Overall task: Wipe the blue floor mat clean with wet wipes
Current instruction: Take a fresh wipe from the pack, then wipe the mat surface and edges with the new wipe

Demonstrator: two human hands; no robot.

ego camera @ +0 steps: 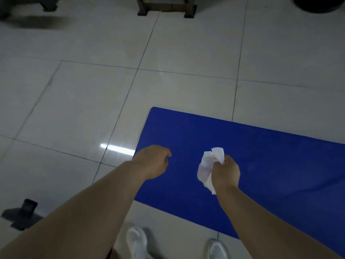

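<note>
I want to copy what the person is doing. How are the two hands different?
The right hand grips a crumpled white wet wipe; the left hand holds nothing. The right hand's fingers are curled tight round the wipe; the left hand's fingers curl loosely. Both hands are bare and held out above the blue floor mat.

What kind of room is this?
Probably an indoor workroom or exercise space: glossy pale floor tiles, a flat blue floor mat, and dark wooden furniture legs at the far edge.
</note>
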